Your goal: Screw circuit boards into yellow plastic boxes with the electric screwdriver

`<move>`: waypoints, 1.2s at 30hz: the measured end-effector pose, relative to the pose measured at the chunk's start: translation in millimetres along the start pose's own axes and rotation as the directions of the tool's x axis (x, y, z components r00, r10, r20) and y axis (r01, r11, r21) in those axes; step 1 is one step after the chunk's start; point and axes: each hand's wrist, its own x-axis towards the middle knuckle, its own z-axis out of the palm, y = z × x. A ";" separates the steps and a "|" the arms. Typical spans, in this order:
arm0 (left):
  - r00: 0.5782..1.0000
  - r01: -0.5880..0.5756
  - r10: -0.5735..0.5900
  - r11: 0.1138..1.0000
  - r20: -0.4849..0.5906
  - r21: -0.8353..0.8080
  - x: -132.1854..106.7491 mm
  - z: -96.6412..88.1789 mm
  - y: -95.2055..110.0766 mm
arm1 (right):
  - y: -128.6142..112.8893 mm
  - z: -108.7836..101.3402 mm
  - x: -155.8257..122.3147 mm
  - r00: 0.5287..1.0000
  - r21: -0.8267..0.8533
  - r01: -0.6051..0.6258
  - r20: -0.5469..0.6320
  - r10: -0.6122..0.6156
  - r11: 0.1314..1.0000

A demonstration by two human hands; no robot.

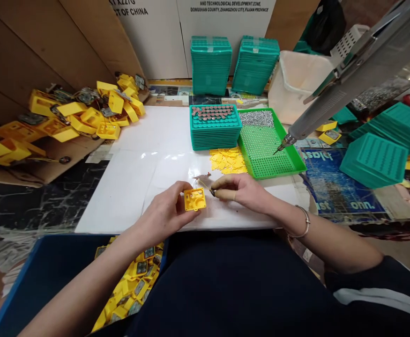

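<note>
A small, squarish yellow plastic case, its open side up and moulded with ridges and round recesses, sits above the near edge of a smooth white sheet. The left hand grips it between thumb and fingers; the right hand, just to its right, pinches a small dark part by the fingertips. Thin wires show between the two.

Just beyond lies a loose heap of flat yellow chips. To its right, a shallow green basket with a perforated floor holds glinting silvery metal bits at its far end. Left of the basket, a stack of ribbed teal trays carries rows of round brownish pieces on top. A grey metal screwdriver slants over the basket.

At far left, a cardboard box holds jumbled yellow housings and wired parts; near left, a blue bin holds more yellow cases with boards.
</note>
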 end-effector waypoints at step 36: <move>0.961 0.277 0.011 0.050 0.278 -0.960 16.1 19.0 30.8 | 11.3 -25.8 -7.9 0.904 -0.172 0.416 -0.027 -0.427 0.893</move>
